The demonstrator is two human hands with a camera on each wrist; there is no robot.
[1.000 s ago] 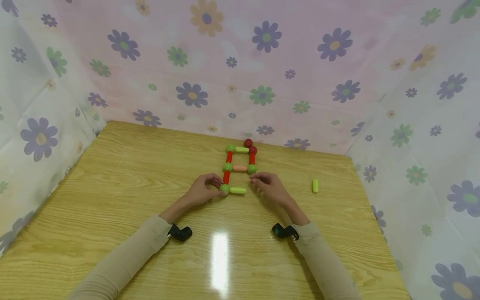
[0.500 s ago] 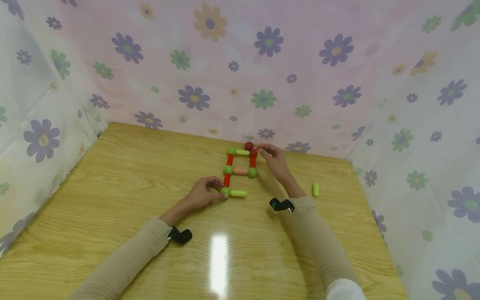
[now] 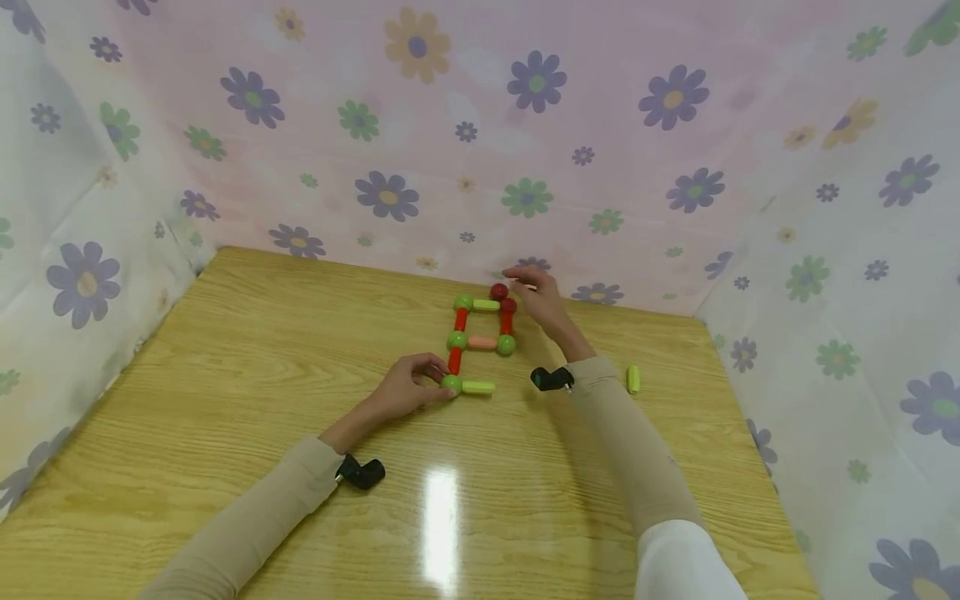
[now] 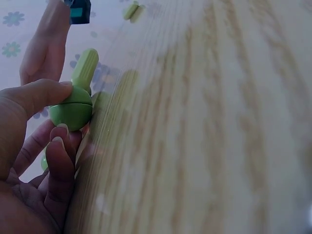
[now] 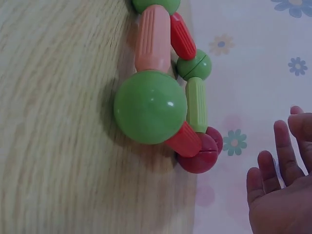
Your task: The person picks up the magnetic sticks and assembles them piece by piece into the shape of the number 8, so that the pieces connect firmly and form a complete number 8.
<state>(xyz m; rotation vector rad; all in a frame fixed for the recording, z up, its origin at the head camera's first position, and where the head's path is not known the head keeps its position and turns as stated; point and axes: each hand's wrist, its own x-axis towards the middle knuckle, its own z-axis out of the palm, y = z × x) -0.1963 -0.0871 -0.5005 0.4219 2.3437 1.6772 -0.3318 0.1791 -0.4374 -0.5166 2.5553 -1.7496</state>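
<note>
Flat on the table lies a figure of magnetic balls and sticks. It has green balls (image 3: 506, 344), red sticks (image 3: 454, 361), a pink stick (image 5: 153, 39) and a yellow-green stick (image 5: 196, 105). My left hand (image 3: 408, 386) pinches the nearest green ball (image 4: 71, 114) between thumb and fingers; a yellow-green stick (image 4: 86, 68) points right from that ball. At the far right corner is a dark red ball (image 5: 199, 155), and a second dark red ball (image 3: 498, 292) touches it. My right hand (image 3: 542, 302) is just right of these two, holding nothing, its fingers loosely extended.
A loose yellow-green stick (image 3: 633, 380) lies right of the figure on the wooden table (image 3: 247, 350). Flowered cloth (image 3: 465, 167) rises behind the table's back edge and along both sides. Each sleeve carries a small black camera (image 3: 552, 379) at the wrist.
My right hand has moved from beside the near right green ball away to the far end, by the dark red balls. My left hand stays on its green ball.
</note>
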